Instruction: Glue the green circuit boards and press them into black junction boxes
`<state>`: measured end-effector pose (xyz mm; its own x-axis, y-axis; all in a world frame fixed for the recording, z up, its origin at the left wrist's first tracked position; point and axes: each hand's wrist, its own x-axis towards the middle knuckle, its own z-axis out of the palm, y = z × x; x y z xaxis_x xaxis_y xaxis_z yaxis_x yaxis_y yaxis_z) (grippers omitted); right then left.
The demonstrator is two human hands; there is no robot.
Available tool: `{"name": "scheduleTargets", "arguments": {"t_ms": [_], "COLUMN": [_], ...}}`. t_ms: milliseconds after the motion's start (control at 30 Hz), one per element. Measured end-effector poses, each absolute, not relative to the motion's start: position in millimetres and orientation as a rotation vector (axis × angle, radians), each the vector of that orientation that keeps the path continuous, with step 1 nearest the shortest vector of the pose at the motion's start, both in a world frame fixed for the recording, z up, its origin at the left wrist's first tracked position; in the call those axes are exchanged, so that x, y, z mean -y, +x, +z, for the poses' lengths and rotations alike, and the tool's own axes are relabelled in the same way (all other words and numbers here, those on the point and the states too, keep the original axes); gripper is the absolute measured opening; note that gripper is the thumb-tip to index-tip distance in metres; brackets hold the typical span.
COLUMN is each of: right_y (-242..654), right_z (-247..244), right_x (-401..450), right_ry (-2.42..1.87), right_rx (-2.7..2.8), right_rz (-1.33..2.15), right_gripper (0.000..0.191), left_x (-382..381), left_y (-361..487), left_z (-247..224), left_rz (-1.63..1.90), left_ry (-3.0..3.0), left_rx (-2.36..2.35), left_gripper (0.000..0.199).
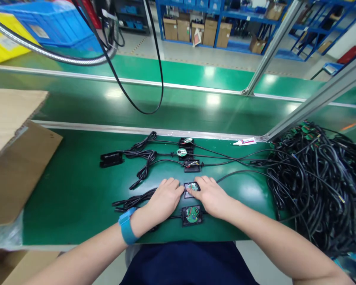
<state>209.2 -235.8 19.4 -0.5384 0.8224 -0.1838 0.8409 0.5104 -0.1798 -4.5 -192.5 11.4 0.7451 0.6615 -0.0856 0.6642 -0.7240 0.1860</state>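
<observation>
A small black case with a green circuit board (191, 187) lies on the green table between my hands. My left hand (167, 196) is at its left edge, fingers bent and close together over the cable there. My right hand (210, 196) rests on its right side, the thumb pressing on the board. Nearer to me lies another open case with a round green board (192, 214). Beyond my hands is an open case with coloured wires (192, 166), and past it are cases with a white-and-green board (182, 152) and another board (188, 140).
A large heap of black cables (317, 182) covers the right side. Coiled cables (146, 160) and a black case (111, 159) lie left of centre. A white tube (245, 141) is near the back rail. A cardboard box (23, 158) stands at the left; a black cable loop hangs overhead.
</observation>
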Motion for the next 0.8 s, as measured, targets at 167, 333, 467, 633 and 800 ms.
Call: {"name": "scheduleTargets", "arguments": {"t_ms": [167,333,467,633,800], "right_y": [226,251,256,256,250], "right_z": [23,23,15,12,19], "right_x": [230,177,154,167,188], "right_ry": [1.654,2.095,2.011,2.06,2.089], "right_rx": [-2.915,-2.708,-2.579,-2.709,-2.796], "right_rz": [-0.603,-0.531,-0.674,-0.736,-0.821], "right_gripper": [0.036,0.021,0.013,0.003,0.004], "left_x": [162,120,112,117,124], "left_y": [-13,2,9,3,6], "left_z": [14,3,-2,2,11], "left_rz": [0.457,0.438,0.299,0.423,0.483], "left_ry": [2.55,2.684,2.695,2.547,2.378], "left_rx": [-1.0,-1.004,-1.025,-0.983,-1.084], "left_gripper": [0.017,0.017,0.012,0.015,0.021]}}
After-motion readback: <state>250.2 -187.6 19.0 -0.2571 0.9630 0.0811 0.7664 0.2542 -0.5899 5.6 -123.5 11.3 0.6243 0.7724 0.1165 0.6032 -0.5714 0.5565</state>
